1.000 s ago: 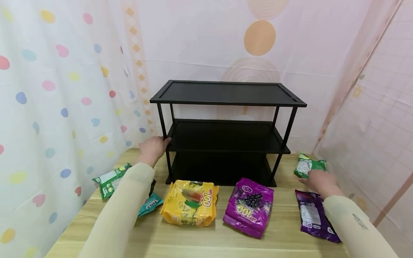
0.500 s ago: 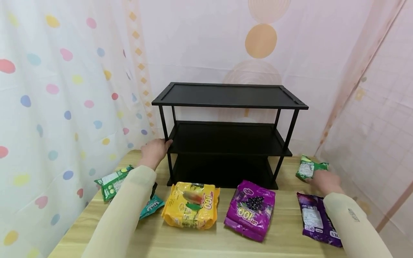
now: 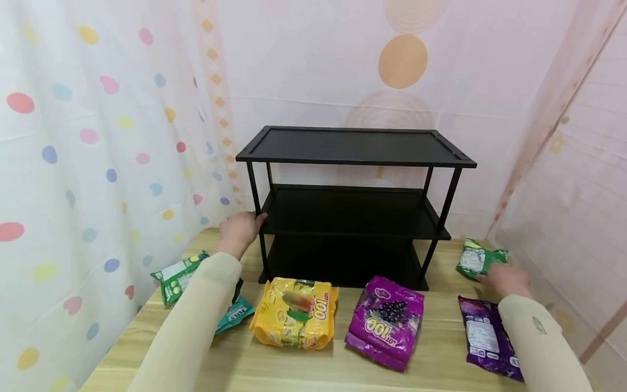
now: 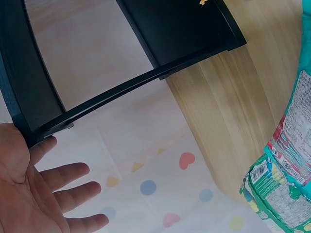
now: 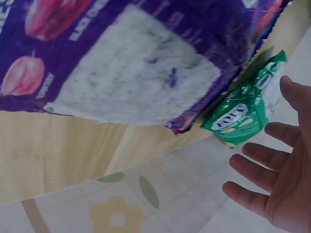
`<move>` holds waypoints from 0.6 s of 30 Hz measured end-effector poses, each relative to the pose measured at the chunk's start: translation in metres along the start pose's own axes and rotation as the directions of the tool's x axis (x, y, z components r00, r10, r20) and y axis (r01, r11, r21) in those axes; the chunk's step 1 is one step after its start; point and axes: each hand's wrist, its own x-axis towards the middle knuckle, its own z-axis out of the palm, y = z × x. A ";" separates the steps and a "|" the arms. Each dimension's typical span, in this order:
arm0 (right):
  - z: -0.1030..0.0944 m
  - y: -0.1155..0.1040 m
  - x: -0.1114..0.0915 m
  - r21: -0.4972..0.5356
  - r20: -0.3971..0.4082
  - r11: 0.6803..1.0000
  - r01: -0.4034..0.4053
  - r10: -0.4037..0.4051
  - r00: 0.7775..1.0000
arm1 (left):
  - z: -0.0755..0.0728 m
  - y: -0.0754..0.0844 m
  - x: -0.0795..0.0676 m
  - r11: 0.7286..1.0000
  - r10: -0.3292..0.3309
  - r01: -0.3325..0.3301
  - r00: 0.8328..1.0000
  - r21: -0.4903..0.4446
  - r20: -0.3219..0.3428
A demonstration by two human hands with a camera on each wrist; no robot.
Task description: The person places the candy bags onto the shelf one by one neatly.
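Observation:
A black three-tier shelf rack (image 3: 352,212) stands at the middle of the wooden table (image 3: 289,370). My left hand (image 3: 238,233) holds its left front corner at the middle tier, thumb over the edge. In the left wrist view, the other fingers of that hand (image 4: 36,191) spread out straight below the corner. At the right, my right hand (image 3: 508,280) hovers by a small green candy bag (image 3: 477,258). The right wrist view shows this hand (image 5: 284,174) with fingers extended and holding nothing, its thumb close to the bag.
A yellow mango candy bag (image 3: 296,316) and a purple grape one (image 3: 387,321) lie before the rack. Another purple bag (image 3: 485,335) is under the right forearm. Green (image 3: 177,277) and teal (image 3: 235,313) bags lie left. Curtains (image 3: 313,65) surround the table.
The head view has shifted slightly, so everything sits a little further right and lower. The left hand stays on the rack, and the right hand stays near the green bag.

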 end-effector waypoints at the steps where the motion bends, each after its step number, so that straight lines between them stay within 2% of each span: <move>1: 0.002 0.002 0.000 0.005 -0.006 1.000 0.006 -0.006 1.000 | 0.000 0.000 0.000 1.000 0.001 -0.001 1.000 0.001 0.000; 6: 0.012 0.007 0.001 0.007 -0.019 1.000 0.015 -0.015 1.000 | 0.000 -0.001 0.000 1.000 0.006 -0.006 1.000 0.008 0.001; 10: 0.015 0.010 0.004 0.008 0.007 1.000 0.018 -0.018 1.000 | 0.000 -0.001 -0.001 1.000 0.004 -0.004 1.000 0.013 0.011; 15: 0.018 0.012 0.009 0.023 0.022 0.999 0.035 -0.035 0.999 | 0.000 -0.001 -0.002 1.000 0.012 -0.011 1.000 0.003 -0.008; 18: 0.019 0.011 0.011 0.056 0.048 0.998 0.007 -0.010 0.999 | 0.000 0.000 -0.001 1.000 0.018 -0.018 1.000 0.003 -0.012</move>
